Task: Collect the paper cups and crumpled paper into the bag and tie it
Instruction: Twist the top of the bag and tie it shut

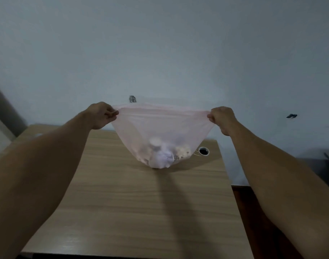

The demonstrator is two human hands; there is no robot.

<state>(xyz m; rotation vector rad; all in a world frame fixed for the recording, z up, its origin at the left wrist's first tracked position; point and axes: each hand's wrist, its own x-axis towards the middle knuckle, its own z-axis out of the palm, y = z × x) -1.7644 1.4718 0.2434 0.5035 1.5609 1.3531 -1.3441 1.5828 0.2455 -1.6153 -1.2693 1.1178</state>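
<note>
A thin, see-through pink plastic bag point(160, 126) hangs stretched wide between my two hands above the wooden table point(122, 193). My left hand point(101, 115) pinches the bag's left top corner. My right hand point(222, 117) pinches the right top corner. The rim is pulled taut and nearly flat. Through the plastic I see a white paper cup point(156, 143), crumpled white paper point(162, 158) and a brownish crumpled wad point(182, 152) gathered at the bottom. The bag's lowest point hangs just above or at the tabletop; I cannot tell if it touches.
A round cable hole point(203, 151) sits in the table's back right corner, just right of the bag. A pale blue wall point(160, 53) stands close behind the table. Dark floor point(262, 221) shows past the table's right edge.
</note>
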